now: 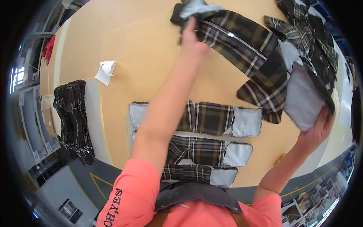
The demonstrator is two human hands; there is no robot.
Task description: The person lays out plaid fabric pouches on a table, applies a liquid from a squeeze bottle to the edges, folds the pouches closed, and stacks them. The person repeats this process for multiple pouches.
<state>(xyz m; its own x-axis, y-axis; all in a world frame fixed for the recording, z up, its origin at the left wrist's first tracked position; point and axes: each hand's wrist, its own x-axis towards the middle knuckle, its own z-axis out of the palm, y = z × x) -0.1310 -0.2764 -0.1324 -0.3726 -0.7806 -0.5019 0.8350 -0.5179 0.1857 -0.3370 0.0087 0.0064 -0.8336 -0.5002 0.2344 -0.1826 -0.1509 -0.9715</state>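
Observation:
Between my hands stretches a dark plaid cloth piece (238, 49) with a metal zipper along it and grey lining at both ends. My left hand (194, 39) grips its far left end, beside a bunched bit of grey lining. Closed on the right end, my right hand (317, 128) holds the edge of the grey lining panel (304, 96) and its dark border. A plaid flap hangs below the middle of the piece. Closer to me, three similar plaid pieces (213, 118) with grey lining ends lie in rows, partly hidden by my left forearm.
A heap of plaid pieces (317, 41) lies at the far right of the tan table (140, 45). On the left, a stack of dark pieces (72, 117) hangs over the table's edge. A folded white paper (105, 72) and a red cloth (48, 49) are farther off.

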